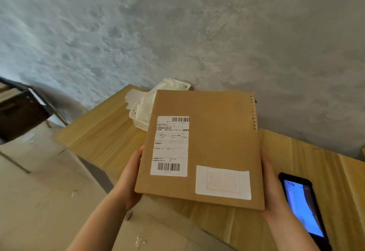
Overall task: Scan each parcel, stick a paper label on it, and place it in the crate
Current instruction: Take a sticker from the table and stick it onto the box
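I hold a flat brown cardboard parcel (213, 132) up above the table with both hands. My left hand (129, 179) grips its left edge near the lower corner. My right hand (270, 187) grips its right edge, fingers hidden underneath. The parcel's top face carries a printed shipping label with barcodes (170, 146) on the left and a white paper label with a red stamp (223, 182) at the lower right. A black handheld scanner with a lit blue screen (303, 209) lies on the table just right of my right hand.
A white plastic basket with white paper slips (141, 108) stands behind the parcel on the wooden table (102, 134). Flattened cardboard (320, 162) covers the table's right part. Large cardboard boxes (39, 171) sit at lower left, a dark crate (19, 112) at far left. A grey wall rises behind.
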Tool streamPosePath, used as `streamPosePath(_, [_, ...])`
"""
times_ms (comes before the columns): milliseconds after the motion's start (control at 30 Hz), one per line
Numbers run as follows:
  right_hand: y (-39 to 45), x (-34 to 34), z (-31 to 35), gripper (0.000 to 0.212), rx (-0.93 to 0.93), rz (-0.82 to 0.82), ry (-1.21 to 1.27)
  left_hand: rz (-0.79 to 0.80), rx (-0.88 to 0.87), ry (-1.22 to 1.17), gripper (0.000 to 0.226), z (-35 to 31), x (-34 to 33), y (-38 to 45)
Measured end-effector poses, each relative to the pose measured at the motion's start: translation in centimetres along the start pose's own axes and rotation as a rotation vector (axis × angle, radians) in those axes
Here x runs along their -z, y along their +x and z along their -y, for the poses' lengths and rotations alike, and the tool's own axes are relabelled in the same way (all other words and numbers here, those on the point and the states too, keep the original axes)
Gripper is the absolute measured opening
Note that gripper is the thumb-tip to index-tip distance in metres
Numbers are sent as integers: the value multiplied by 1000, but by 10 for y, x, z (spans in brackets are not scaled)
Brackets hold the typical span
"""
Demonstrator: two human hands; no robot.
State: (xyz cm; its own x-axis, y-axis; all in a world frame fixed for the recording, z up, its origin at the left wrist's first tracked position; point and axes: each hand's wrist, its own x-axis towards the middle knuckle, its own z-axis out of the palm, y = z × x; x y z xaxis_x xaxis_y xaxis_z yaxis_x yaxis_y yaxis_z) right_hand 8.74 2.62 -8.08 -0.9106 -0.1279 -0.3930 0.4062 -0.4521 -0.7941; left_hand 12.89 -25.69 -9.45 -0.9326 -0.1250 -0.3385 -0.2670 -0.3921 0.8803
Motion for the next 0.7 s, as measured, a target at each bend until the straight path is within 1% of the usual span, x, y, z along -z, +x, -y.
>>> streamPosePath(133, [-1,-36,-28,49,-76,85,-92,-129,-43,-12,41,6,46,-42])
streamPosePath(300, [1,-109,-75,51,-204,242,-194,-347,-96,-70,41,0,111,-96])
streamPosePath(433, [9,-183,-119,52,-286,369,-270,-570,-96,-154,47,-11,179,-124])
streamPosePath(600, [21,-291,-192,53,-322,462,-398,-743,-137,-212,32,-31,276,-149])
streamPosePath(700, [30,-359,-241,53,-365,489,-434,-828,-132,-233,30,-51,340,-159])
